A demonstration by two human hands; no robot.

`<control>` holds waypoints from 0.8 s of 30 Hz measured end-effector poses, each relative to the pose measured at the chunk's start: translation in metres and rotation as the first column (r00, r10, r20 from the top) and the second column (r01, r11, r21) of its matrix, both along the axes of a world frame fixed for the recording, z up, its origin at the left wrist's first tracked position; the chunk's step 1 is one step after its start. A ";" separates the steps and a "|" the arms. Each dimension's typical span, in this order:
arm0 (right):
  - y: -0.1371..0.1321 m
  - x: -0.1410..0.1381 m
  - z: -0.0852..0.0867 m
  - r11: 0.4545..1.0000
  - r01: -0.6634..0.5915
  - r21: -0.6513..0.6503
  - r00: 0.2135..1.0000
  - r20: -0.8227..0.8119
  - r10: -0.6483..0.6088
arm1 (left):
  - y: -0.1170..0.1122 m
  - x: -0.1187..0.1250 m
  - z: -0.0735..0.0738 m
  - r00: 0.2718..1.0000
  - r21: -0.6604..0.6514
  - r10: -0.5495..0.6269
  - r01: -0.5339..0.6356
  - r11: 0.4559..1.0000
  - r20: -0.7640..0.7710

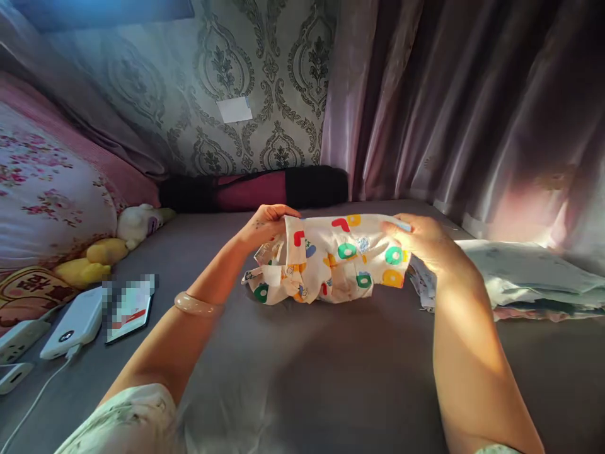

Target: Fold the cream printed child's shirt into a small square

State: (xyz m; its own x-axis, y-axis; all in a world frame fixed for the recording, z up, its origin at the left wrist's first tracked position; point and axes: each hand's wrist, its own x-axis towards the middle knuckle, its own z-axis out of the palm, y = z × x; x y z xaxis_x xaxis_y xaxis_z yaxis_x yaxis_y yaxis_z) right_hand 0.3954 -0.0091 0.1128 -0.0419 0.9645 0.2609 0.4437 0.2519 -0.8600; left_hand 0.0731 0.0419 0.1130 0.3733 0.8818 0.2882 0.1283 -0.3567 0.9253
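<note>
Held out above the grey sheet is a small white baby garment (347, 265) printed with coloured letters and shapes. Snap fasteners show at its lower left, where the cloth bunches into folds. My left hand (267, 224) pinches its upper left corner; part of the fingers is behind the cloth. At the right end, my right hand (420, 238) grips the upper edge, thumb in front. The garment's top edge runs fairly straight between both hands, and its lower part hangs folded.
A stack of folded clothes (539, 274) lies at the right. On the left are a power bank (75, 321) with a cable, a phone-like device (130, 312), a power strip (23, 340) and plush toys (106, 251). A black and maroon roll (253, 189) lies along the wall.
</note>
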 end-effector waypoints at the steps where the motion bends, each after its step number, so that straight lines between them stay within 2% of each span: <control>1: 0.006 0.007 -0.005 0.999 0.008 -0.049 0.991 0.131 -0.002 | 0.002 0.004 -0.007 1.000 -0.042 -0.016 0.016 0.999 -0.010; 4: 0.019 0.022 -0.019 0.978 0.013 -0.210 0.878 0.470 0.089 | 0.007 0.019 -0.024 0.995 -0.118 -0.083 0.076 0.990 -0.055; 6: 0.022 0.027 -0.024 0.963 0.024 -0.268 0.800 0.583 0.142 | 0.007 0.029 -0.029 0.988 -0.126 -0.119 0.107 0.986 -0.099; 8: 0.023 0.025 -0.027 0.968 0.031 -0.247 0.776 0.617 0.132 | 0.006 0.037 -0.028 0.977 -0.125 -0.154 0.137 0.983 -0.145; 10: 0.022 0.015 -0.027 0.986 -0.005 -0.166 0.808 0.581 0.102 | 0.004 0.043 -0.025 0.965 -0.134 -0.195 0.173 0.976 -0.173; 12: 0.021 -0.001 -0.025 0.994 -0.094 -0.062 0.869 0.482 0.112 | 0.002 0.046 -0.021 0.955 -0.167 -0.234 0.205 0.965 -0.183; 14: 0.020 -0.021 -0.022 0.980 -0.198 0.013 0.922 0.342 0.181 | 0.002 0.048 -0.019 0.946 -0.199 -0.264 0.226 0.953 -0.186; 16: 0.020 -0.038 -0.021 0.951 -0.307 0.044 0.931 0.223 0.290 | 0.003 0.050 -0.018 0.941 -0.219 -0.295 0.257 0.941 -0.167; 19: 0.021 -0.053 -0.026 0.903 -0.428 0.030 0.899 0.116 0.422 | 0.007 0.053 -0.019 0.943 -0.215 -0.322 0.297 0.930 -0.090; 21: 0.022 -0.056 -0.029 0.907 -0.422 -0.006 0.904 0.077 0.421 | 0.009 0.053 -0.021 0.950 -0.197 -0.306 0.288 0.937 -0.067; 24: 0.021 -0.056 -0.031 0.920 -0.384 -0.080 0.918 0.074 0.390 | 0.011 0.044 -0.023 0.962 -0.178 -0.246 0.224 0.958 -0.116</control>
